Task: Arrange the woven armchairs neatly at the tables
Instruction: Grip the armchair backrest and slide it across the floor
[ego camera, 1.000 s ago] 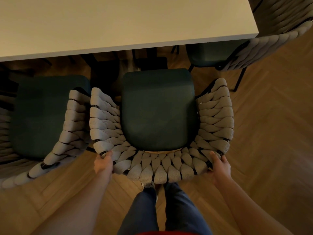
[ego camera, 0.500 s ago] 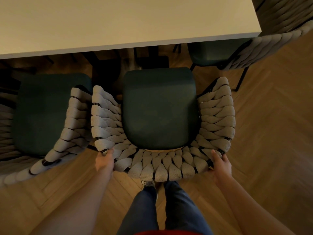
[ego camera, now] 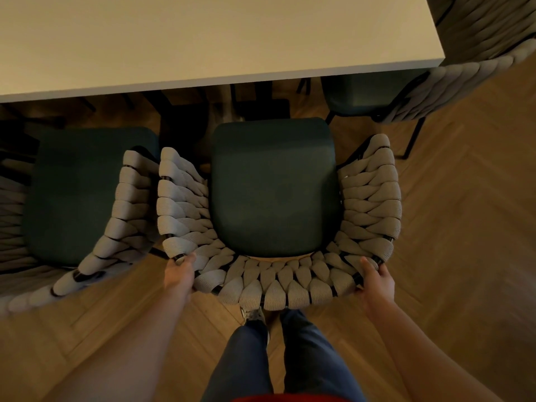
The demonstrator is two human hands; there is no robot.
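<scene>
**Middle armchair eased a touch closer to the table**

Nearest, the person's legs stand just behind the chair back. The left hand [ego camera: 179, 272] grips the rear left corner of the middle armchair [ego camera: 275, 190], thumb on top of the weave; the other fingers go under the rim, so I cannot tell how they lie. The right hand [ego camera: 377, 278] holds the rear right corner the same way, thumb laid over the rim, fingers curled beneath it.

Over the last second the chair has crept slightly forward toward the table [ego camera: 203, 39], both grips unchanged. By my reading the push-in is under way but unfinished: the whole dark seat cushion lies short of the table edge.

The chair's open front faces the table, its front-to-back axis nearly square to that edge. Its left arm sits just beside the left armchair [ego camera: 81, 195], which lies skewed. Farther off, the corner armchair [ego camera: 435, 91] is partly tucked under the table's right end.
</scene>
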